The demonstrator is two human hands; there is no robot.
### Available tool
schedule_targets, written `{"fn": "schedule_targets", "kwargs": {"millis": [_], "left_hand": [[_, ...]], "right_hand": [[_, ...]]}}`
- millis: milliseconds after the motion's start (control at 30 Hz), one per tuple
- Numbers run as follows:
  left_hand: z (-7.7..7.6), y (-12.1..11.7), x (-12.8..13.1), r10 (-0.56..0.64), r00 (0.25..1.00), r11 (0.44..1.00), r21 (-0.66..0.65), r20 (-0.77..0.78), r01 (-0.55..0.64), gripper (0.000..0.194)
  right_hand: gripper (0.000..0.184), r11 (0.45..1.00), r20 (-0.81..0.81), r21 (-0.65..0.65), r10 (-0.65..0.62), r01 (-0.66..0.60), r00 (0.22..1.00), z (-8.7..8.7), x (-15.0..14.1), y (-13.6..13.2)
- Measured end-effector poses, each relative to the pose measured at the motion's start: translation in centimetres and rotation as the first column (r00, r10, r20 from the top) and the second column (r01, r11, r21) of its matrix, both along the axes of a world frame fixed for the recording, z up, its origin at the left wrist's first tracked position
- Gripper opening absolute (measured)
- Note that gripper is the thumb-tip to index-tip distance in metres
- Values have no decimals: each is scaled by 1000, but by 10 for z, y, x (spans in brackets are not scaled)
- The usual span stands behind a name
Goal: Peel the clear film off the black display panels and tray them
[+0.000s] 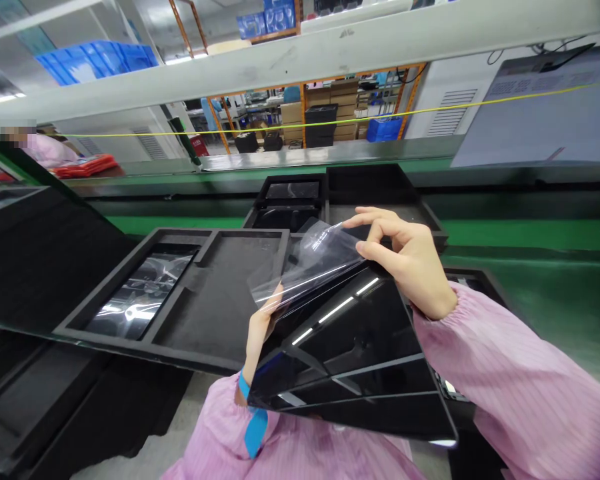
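Note:
A glossy black screen panel (355, 360) is tilted up in front of my chest, reflecting ceiling lights. My left hand (261, 327) grips its left edge, with the other fingers hidden behind it. A blue band (255, 433) circles that wrist. At the panel's upper edge, my right hand (400, 250) pinches a clear plastic film (313, 257) between thumb and fingers. The film is lifted and curled away along the top, partly over my left thumb. Behind the panel's left side lies a black foam tray (220, 280) with a shiny dark screen (145, 290) in one compartment.
Another black tray (370, 183) with dark panels stands farther back on the green bench (540, 227). At left are a dark sloping board (45, 253) and more trays (35, 393). A white beam (280, 60) spans above. A person in pink (55, 150) is at far left.

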State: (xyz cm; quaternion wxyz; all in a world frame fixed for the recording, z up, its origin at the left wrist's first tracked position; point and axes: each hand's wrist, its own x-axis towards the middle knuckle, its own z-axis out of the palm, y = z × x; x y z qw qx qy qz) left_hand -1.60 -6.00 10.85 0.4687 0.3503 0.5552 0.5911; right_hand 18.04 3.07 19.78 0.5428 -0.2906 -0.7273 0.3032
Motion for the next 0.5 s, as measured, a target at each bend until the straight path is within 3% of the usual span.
{"fn": "schedule_targets", "kwargs": {"millis": [200,367,500], "left_hand": [[38,-15,29,150,958,986,31,243,-162,43],[61,-14,32,77,839,982,103,539,-156,48],[68,-16,30,51,838,986,104,544,-128,42]], "right_hand": [[25,999,-75,-4,38,-38,996,-19,7,13],[23,997,-86,70,38,-32,996,-33,6,26],[26,998,-58,69,-6,10,998,-32,3,24]]}}
